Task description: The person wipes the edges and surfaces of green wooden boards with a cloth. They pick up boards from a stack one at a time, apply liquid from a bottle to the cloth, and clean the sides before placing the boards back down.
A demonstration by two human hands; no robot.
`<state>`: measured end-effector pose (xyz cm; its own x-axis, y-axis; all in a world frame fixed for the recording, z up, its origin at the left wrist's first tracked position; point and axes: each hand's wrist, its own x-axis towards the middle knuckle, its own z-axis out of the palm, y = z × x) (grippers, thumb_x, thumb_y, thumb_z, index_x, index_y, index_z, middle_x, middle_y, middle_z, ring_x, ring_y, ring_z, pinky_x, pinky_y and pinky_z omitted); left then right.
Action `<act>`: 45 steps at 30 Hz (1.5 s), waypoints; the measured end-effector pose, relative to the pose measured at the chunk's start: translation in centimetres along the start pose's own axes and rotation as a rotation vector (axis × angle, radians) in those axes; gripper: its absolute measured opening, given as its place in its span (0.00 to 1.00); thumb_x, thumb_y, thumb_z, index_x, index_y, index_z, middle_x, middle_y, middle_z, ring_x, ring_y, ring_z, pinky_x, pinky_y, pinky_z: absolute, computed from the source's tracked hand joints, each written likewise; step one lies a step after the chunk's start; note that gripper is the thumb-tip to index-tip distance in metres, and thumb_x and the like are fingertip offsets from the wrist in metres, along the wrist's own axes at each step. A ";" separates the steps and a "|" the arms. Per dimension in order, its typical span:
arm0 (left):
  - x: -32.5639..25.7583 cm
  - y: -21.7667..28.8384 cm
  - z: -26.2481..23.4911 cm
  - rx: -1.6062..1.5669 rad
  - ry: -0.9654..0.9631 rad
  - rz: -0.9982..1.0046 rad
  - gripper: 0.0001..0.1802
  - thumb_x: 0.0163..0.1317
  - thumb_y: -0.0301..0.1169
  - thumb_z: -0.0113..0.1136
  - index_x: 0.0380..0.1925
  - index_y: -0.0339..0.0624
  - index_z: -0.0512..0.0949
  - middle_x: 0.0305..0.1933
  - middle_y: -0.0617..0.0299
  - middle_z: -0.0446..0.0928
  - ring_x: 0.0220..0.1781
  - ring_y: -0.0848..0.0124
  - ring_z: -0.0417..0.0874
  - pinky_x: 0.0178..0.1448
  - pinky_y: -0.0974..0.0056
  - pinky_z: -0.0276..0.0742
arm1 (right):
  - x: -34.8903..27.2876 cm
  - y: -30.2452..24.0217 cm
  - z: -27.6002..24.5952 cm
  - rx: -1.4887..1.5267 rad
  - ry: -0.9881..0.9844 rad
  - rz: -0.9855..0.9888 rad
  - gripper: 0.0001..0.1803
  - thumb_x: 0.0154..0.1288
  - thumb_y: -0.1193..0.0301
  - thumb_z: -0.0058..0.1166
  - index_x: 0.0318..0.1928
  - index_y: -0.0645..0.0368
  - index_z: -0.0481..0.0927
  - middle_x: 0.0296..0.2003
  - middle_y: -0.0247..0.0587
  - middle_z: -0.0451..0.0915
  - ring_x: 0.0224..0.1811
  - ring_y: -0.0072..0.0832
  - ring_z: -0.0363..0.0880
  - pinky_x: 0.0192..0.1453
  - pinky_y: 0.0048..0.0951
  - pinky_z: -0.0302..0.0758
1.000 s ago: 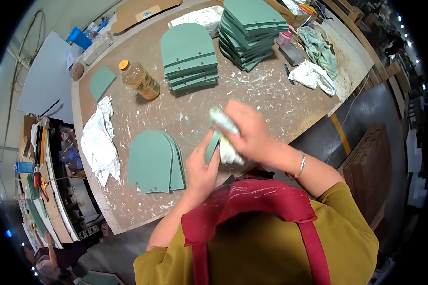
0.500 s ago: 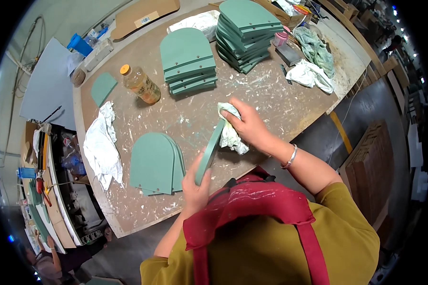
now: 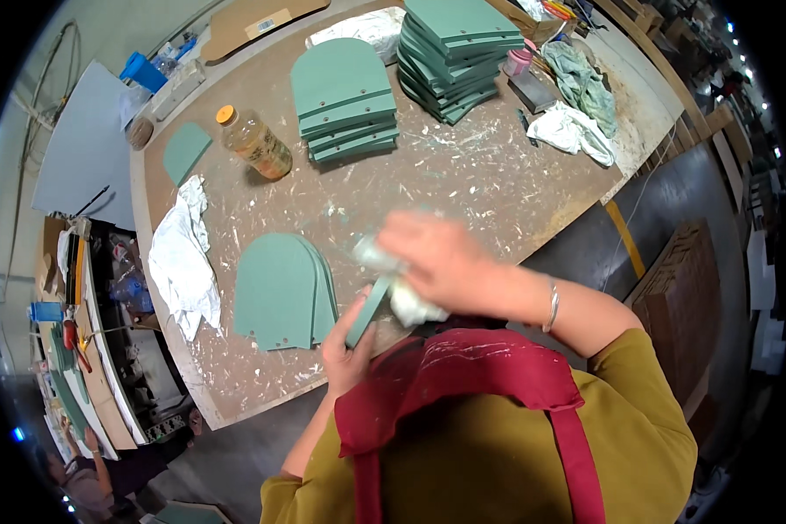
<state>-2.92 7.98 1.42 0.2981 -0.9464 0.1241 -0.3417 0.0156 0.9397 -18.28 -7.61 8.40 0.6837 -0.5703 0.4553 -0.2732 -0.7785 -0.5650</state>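
Observation:
My left hand (image 3: 348,351) grips a green round-topped panel (image 3: 370,310) by its lower end, holding it on edge above the near side of the table. Pressed to the panel's upper end is a white cloth (image 3: 413,306), gripped in my right hand (image 3: 437,262), which is smeared by motion. To the left of my left hand lies a small stack of matching green panels (image 3: 275,293) with small holes along the straight edge. Farther off stand a taller stack of green panels (image 3: 341,79) and the highest one (image 3: 458,52).
An orange-capped bottle (image 3: 255,144) stands at the left, near a single green piece (image 3: 186,150) and a white rag (image 3: 186,262). At the far right are more rags (image 3: 576,131), a dark block (image 3: 531,91) and a pink container (image 3: 517,61). Brown boards (image 3: 677,297) lean beyond the table's right edge.
My right hand has slid the cloth down and left along the panel's edge, toward my body. The held panel has come lower and nearer, still in my left hand.

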 end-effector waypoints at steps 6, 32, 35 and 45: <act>-0.3 -0.6 0.0 0.033 -0.064 0.112 0.21 0.54 0.13 0.60 0.50 0.36 0.76 0.51 0.45 0.79 0.54 0.57 0.81 0.59 0.63 0.75 | -0.5 -3.2 -0.2 -0.053 -0.186 -0.162 0.07 0.48 0.75 0.54 0.31 0.53 0.73 0.31 0.37 0.71 0.36 0.41 0.74 0.36 0.39 0.74; -1.4 -2.1 0.2 -0.146 0.072 -0.079 0.22 0.57 0.18 0.59 0.54 0.34 0.73 0.55 0.49 0.77 0.55 0.67 0.79 0.59 0.66 0.71 | -0.7 0.8 2.1 0.032 0.095 0.079 0.07 0.56 0.73 0.55 0.34 0.61 0.72 0.29 0.48 0.72 0.33 0.49 0.72 0.37 0.42 0.71; -1.4 -2.3 -0.2 -0.094 0.053 -0.037 0.22 0.58 0.18 0.57 0.55 0.33 0.72 0.56 0.49 0.77 0.55 0.67 0.78 0.60 0.66 0.70 | 0.7 3.1 0.3 0.007 -0.106 0.235 0.09 0.56 0.73 0.52 0.38 0.57 0.72 0.37 0.48 0.75 0.40 0.49 0.73 0.42 0.45 0.71; -1.4 -2.5 -0.5 -0.140 0.004 -0.079 0.20 0.60 0.19 0.55 0.54 0.30 0.73 0.57 0.47 0.76 0.57 0.64 0.78 0.60 0.65 0.70 | -0.6 6.7 0.7 0.012 0.087 0.425 0.09 0.63 0.69 0.52 0.40 0.61 0.75 0.34 0.54 0.76 0.39 0.53 0.75 0.41 0.45 0.72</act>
<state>-2.07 9.38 -0.90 0.3228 -0.9452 0.0491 -0.1891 -0.0135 0.9819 -20.06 -12.26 3.83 0.4524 -0.8600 0.2359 -0.5100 -0.4665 -0.7226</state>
